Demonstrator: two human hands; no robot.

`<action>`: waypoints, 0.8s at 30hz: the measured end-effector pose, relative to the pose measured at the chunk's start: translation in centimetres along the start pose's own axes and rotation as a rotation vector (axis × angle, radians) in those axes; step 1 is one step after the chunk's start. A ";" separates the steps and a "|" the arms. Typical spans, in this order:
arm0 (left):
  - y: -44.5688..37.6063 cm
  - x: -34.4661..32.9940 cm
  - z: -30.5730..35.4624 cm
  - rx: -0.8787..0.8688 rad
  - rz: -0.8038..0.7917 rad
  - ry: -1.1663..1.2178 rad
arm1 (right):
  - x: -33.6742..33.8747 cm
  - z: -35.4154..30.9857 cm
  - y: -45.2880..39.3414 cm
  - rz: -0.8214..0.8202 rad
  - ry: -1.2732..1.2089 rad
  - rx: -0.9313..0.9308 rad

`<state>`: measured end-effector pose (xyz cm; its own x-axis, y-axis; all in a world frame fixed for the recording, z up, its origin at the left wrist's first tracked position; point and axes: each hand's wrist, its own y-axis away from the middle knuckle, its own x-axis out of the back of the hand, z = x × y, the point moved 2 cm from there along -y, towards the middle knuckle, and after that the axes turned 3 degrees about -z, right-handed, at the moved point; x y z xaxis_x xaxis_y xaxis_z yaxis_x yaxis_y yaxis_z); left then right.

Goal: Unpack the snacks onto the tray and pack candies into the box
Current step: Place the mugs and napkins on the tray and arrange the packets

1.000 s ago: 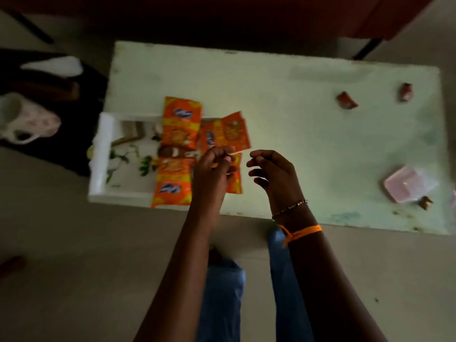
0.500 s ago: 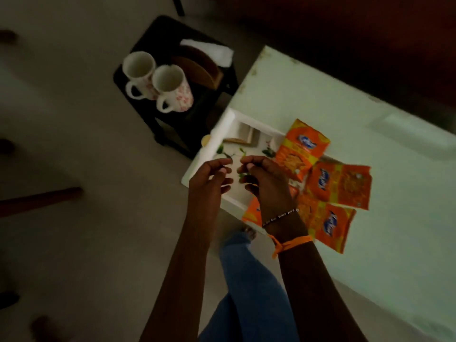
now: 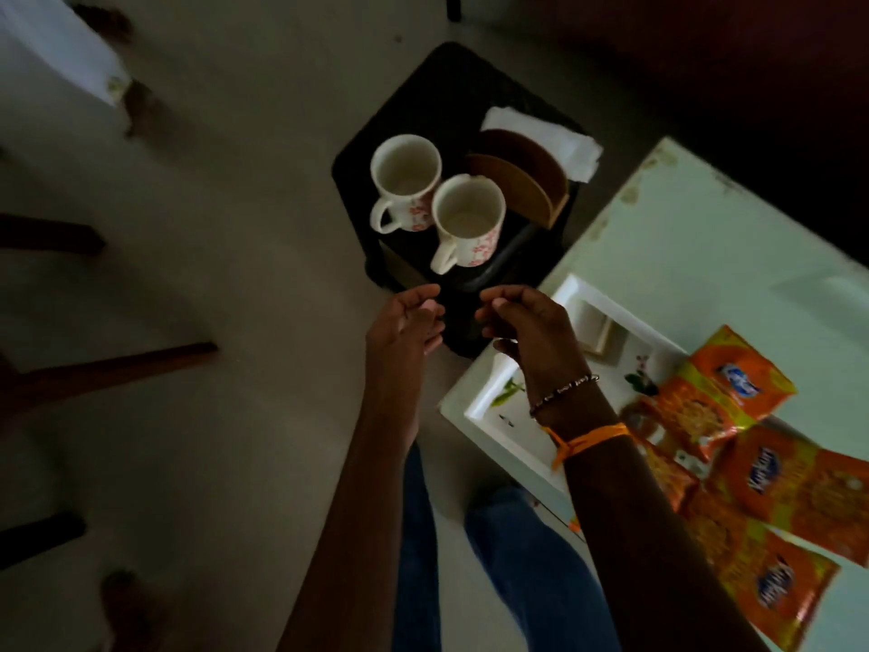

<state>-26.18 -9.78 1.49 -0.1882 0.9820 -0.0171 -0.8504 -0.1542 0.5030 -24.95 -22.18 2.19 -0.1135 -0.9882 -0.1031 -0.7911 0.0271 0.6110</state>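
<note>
Both hands hover side by side above the near edge of a black stool (image 3: 362, 148), apart from each other. The left hand (image 3: 404, 324) is loosely open, fingers slightly curled, holding nothing. The right hand (image 3: 526, 327) has its fingers curled inward; whether it pinches anything I cannot tell. Two floral mugs (image 3: 468, 221) and a wooden napkin holder (image 3: 522, 181) stand on the stool. To the right, orange snack packets (image 3: 724, 407) lie across the white tray (image 3: 503, 444) and onto the pale green worktop (image 3: 705, 247)
</note>
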 end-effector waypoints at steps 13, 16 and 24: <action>-15.3 5.2 3.6 0.064 -0.034 -0.397 | -7.0 0.9 -9.3 0.464 0.289 -0.093; -16.7 5.4 3.3 0.089 -0.247 -0.555 | -7.1 1.4 -9.9 0.560 0.375 -0.093; -18.2 5.7 3.1 0.007 -0.464 -0.520 | -6.9 2.2 -10.6 0.578 0.367 -0.147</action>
<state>-10.21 -1.00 -5.05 0.4551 0.8714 0.1830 -0.7825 0.2932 0.5494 -17.14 -15.29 -5.27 -0.2603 -0.8093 0.5266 -0.5724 0.5686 0.5908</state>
